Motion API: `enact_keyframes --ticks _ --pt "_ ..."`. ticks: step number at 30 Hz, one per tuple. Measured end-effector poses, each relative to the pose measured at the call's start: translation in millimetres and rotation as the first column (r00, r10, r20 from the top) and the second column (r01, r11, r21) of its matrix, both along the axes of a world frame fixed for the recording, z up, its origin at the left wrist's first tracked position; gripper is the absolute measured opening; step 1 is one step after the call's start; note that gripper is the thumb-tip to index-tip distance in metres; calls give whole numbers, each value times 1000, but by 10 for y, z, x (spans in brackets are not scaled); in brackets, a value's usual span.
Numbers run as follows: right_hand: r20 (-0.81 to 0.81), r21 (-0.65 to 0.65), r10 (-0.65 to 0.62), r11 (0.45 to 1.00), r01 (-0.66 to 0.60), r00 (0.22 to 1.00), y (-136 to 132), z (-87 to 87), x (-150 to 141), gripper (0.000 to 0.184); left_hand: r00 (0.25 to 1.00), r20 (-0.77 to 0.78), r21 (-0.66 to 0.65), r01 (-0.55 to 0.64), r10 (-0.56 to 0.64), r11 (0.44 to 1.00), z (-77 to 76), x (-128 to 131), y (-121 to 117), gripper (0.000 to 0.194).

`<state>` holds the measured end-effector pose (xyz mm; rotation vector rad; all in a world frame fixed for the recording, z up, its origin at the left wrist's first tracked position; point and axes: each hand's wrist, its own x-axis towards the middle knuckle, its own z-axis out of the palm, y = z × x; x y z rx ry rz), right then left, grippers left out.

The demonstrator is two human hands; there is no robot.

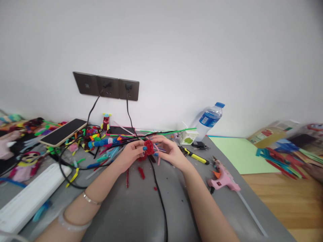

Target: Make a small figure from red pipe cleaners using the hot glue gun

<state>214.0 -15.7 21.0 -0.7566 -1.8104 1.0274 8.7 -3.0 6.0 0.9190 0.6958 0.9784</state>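
Observation:
Both of my hands meet over the grey mat [141,208] near its far edge. My left hand [131,153] and my right hand [169,150] pinch a small red fuzzy pipe-cleaner piece [148,147] between their fingertips, just above the mat. Short red scraps [141,172] lie on the mat below it. A black cable [159,191] runs under my hands toward me. Long green and other coloured pipe cleaners [174,131] lie just behind my fingers.
A pink glue gun [223,178] and a yellow-black knife [194,155] lie to the right, a water bottle [209,120] and small carton [188,137] behind. A phone [63,131], pipe-cleaner clutter and a white power strip [32,195] fill the left. Wall sockets [106,86] hold two plugs.

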Motion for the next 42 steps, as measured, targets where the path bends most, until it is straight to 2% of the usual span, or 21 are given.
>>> enact_keyframes --ticks 11,23,42 --pt "35 160 -138 978 130 990 -5 48 -63 36 1000 -23 31 -4 5 999 -23 -17 8 38" --pt "87 202 -146 971 126 985 -18 82 -59 32 999 -52 59 2 1 998 11 -19 -7 40" --pt "101 259 -152 958 122 983 -11 80 -78 27 995 -83 69 -43 49 997 -32 -26 14 43"
